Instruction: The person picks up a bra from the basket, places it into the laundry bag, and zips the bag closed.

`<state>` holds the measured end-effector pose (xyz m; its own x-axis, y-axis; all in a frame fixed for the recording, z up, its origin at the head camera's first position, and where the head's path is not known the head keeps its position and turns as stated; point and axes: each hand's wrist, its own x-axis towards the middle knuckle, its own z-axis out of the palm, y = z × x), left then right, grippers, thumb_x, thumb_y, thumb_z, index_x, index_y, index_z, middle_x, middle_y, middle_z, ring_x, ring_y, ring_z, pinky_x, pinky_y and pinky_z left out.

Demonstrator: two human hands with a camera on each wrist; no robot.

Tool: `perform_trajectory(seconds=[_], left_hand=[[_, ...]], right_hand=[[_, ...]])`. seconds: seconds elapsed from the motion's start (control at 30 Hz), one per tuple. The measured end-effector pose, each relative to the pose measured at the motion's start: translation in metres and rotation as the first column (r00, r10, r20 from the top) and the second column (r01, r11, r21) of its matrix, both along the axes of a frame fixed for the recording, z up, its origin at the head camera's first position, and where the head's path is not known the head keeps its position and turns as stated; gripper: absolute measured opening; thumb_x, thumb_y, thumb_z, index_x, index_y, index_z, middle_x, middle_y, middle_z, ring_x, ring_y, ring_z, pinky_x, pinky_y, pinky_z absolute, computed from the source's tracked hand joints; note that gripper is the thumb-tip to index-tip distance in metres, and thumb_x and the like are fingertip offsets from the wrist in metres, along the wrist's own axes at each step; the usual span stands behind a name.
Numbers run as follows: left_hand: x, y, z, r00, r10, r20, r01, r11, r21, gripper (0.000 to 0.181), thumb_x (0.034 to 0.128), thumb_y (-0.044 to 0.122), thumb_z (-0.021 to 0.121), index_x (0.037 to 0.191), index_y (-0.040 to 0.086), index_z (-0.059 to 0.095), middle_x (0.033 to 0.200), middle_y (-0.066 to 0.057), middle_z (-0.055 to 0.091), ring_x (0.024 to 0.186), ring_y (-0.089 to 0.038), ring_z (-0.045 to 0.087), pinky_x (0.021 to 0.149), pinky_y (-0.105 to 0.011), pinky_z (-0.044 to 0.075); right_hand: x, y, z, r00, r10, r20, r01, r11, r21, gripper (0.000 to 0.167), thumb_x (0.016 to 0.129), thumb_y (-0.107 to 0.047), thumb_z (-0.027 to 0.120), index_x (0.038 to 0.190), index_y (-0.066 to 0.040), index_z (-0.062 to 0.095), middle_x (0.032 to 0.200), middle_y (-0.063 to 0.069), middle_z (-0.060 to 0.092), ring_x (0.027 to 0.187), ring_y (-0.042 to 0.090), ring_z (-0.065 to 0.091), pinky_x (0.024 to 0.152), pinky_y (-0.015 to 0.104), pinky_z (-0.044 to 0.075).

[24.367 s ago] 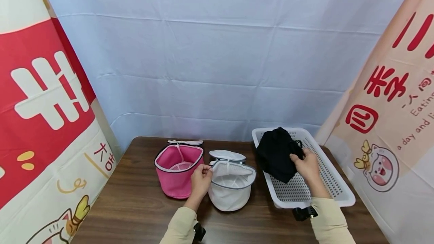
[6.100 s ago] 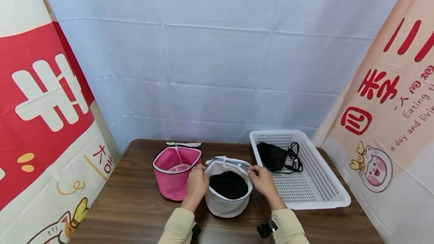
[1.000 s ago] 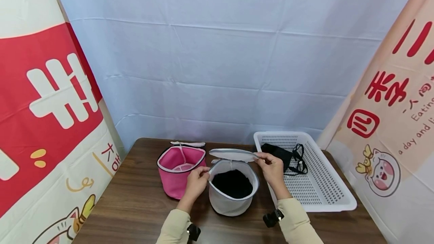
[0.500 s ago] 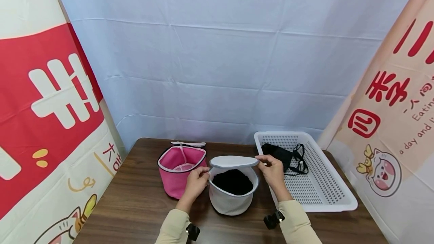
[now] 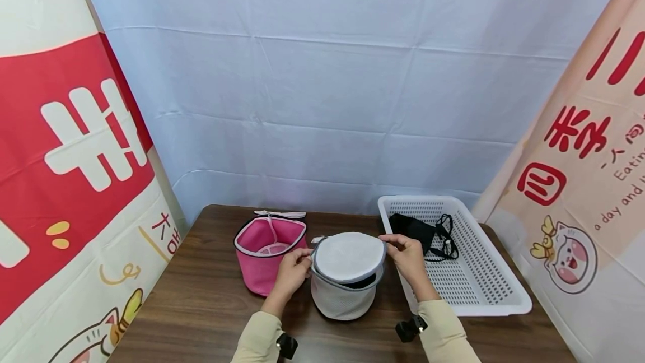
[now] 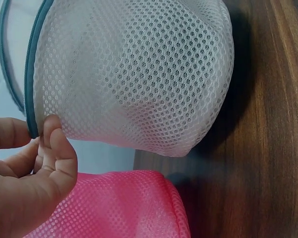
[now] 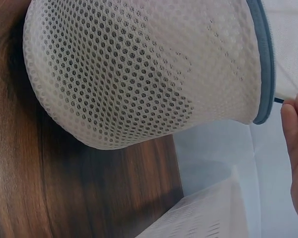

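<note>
A round white mesh laundry bag [image 5: 342, 302] with a grey-blue zip edge stands upright on the table. Its round lid [image 5: 349, 255] covers most of the opening, tilted, with a gap at the front. Through that gap a strip of black cloth [image 5: 364, 283] shows; the rest is hidden. My left hand [image 5: 291, 273] pinches the bag's rim on the left, seen close in the left wrist view at the zip edge [image 6: 32, 74]. On the other side, my right hand [image 5: 409, 259] pinches the lid's right edge, its fingertips [image 7: 289, 116] on the dark trim.
A pink mesh laundry bag [image 5: 259, 273] stands with its top unzipped, just left of the white one. On the right, a white perforated basket [image 5: 504, 296] holds a black cloth item [image 5: 410, 228] with thin straps. Brown wooden table [image 5: 181, 307] lies beneath; a pale cloth hangs behind.
My right hand has brought the lid from raised at the back forward and down over the opening. Earlier, black cloth went from the basket into the white bag. The left hand stays at the rim.
</note>
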<state>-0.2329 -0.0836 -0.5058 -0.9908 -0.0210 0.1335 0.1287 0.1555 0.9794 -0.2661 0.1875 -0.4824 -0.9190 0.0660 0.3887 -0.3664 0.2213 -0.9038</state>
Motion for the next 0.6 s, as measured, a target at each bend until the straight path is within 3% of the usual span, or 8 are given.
perform_trajectory(seconds=[0.27,0.6], left_hand=[[0.0008,0.0019,-0.0001,1.000,0.002,-0.005,-0.002,1.000,0.028,0.022,0.0893,-0.001,0.051,0.106,-0.012,0.061,0.073,-0.006,0.057,0.061,-0.021,0.057,0.061,-0.045,0.051],[-0.0001,0.0017,-0.0026,1.000,0.006,0.031,-0.007,0.998,0.057,0.024,0.0918,0.003,0.052,0.109,-0.011,0.060,0.072,-0.005,0.055,0.066,-0.035,0.058,0.063,-0.048,0.051]], right_hand=[[0.0027,-0.0012,-0.0019,0.999,-0.031,0.043,0.031,0.999,-0.009,0.013,0.078,0.008,0.069,0.091,0.007,0.069,0.089,0.017,0.067,0.073,0.007,0.059,0.060,0.017,0.047],[0.0087,0.0035,-0.0067,0.999,0.031,0.034,-0.032,0.999,0.029,0.014,0.081,0.011,0.063,0.093,0.006,0.070,0.092,0.018,0.066,0.072,0.007,0.057,0.058,0.018,0.046]])
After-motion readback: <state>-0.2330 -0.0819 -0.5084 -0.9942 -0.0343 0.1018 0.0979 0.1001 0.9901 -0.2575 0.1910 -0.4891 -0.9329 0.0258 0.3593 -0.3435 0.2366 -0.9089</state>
